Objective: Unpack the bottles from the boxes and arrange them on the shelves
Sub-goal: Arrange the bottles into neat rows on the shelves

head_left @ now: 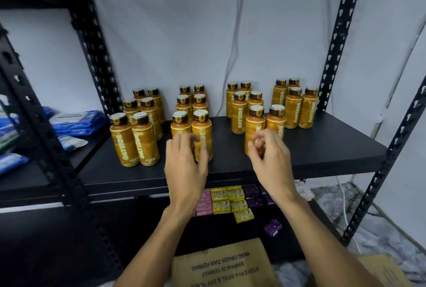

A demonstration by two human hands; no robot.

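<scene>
Orange bottles (143,141) with black caps and "OATSIDE" labels stand upright on the black shelf (322,146) in four clusters, each two abreast, ranged left to right. The left hand (184,167) hovers at the front pair of the second cluster, fingers spread and relaxed, grasping nothing. Motion blur hides whether its fingertips touch the front bottle (202,130). The right hand (272,162) is before the third cluster, fingers loosely curled and empty. Below, small pink, yellow and purple packets (221,199) lie on a lower shelf. A cardboard box (221,266) lies nearest the camera. Blue packs (76,123) occupy the adjoining rack at left.
</scene>
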